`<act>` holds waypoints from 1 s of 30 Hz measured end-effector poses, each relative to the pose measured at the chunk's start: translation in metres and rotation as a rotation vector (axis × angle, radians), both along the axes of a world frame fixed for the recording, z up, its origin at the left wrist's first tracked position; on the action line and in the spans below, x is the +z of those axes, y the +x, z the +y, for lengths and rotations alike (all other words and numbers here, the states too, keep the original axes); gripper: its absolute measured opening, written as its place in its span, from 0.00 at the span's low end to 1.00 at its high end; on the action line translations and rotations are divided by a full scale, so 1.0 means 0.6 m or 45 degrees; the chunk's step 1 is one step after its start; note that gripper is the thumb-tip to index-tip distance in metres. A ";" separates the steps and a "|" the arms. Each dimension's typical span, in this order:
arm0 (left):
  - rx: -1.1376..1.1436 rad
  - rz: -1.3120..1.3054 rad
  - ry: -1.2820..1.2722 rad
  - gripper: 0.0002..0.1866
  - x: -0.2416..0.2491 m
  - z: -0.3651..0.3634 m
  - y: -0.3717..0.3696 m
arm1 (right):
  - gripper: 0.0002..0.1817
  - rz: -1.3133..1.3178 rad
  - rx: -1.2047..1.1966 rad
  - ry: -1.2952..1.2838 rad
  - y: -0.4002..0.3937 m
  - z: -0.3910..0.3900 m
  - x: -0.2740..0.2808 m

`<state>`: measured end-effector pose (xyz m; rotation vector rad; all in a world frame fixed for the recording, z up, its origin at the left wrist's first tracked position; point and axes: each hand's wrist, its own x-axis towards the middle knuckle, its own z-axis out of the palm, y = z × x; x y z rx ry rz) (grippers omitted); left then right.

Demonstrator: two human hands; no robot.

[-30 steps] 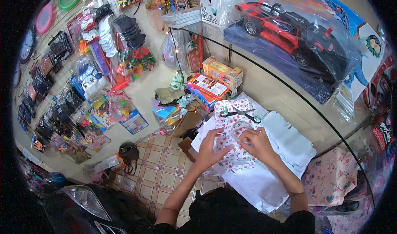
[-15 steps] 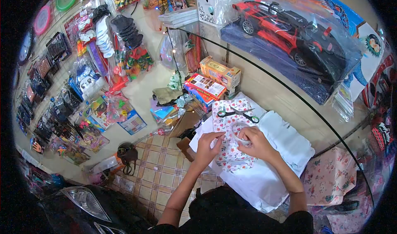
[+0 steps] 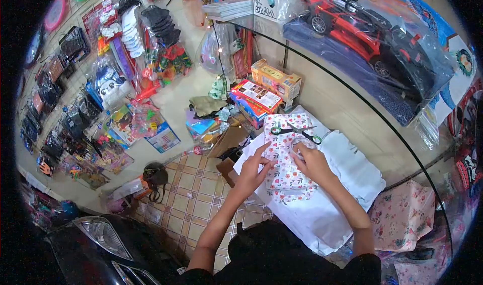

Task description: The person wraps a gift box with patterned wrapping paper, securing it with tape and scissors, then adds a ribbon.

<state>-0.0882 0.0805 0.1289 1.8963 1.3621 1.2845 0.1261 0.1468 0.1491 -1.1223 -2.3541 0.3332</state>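
Observation:
A flat parcel in white floral wrapping paper [image 3: 289, 177] lies on a pile of white sheets. Over its left edge is my left hand [image 3: 255, 170], thumb and fingers apart and nothing visible in them. My right hand [image 3: 314, 165] rests on the parcel's right half with thumb and forefinger spread. Just beyond its fingertips lies a roll of clear tape [image 3: 303, 142], partly covered by the fingers; whether they touch it is hard to tell. Scissors with black and green handles [image 3: 297, 130] lie across the parcel's far end, blades slightly parted.
White sheets [image 3: 347, 161] spread under and right of the parcel. Boxed goods [image 3: 256, 96] stand beyond it. A curved glass edge [image 3: 352, 89] runs above on the right, near a bagged red toy car [image 3: 347, 33]. A dark motorbike [image 3: 108, 239] stands at lower left.
My right hand has loosened from the tape roll, which now lies farther up the parcel. My left thumb and fingers have spread apart. The camera view has shifted slightly.

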 end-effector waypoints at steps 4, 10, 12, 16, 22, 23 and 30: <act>0.091 0.134 0.074 0.26 -0.039 0.024 -0.014 | 0.12 0.068 -0.008 0.083 -0.010 0.002 -0.025; 0.066 0.208 0.063 0.13 -0.074 0.039 -0.027 | 0.14 0.050 -0.016 -0.189 -0.012 -0.006 -0.032; 0.046 0.220 0.153 0.09 -0.073 0.044 -0.029 | 0.15 0.098 0.022 -0.202 -0.010 0.001 -0.035; 0.234 0.419 0.434 0.06 -0.056 0.039 -0.024 | 0.17 0.170 -0.034 -0.342 -0.016 0.007 -0.024; 0.186 0.327 0.227 0.06 -0.043 0.022 -0.030 | 0.18 0.154 -0.020 -0.131 -0.028 0.014 -0.030; 0.119 0.261 0.156 0.06 -0.049 0.023 -0.035 | 0.18 0.146 -0.004 -0.153 -0.028 0.012 -0.030; 0.033 -0.034 0.217 0.05 -0.046 0.013 -0.029 | 0.20 0.152 -0.001 -0.163 -0.041 0.019 -0.006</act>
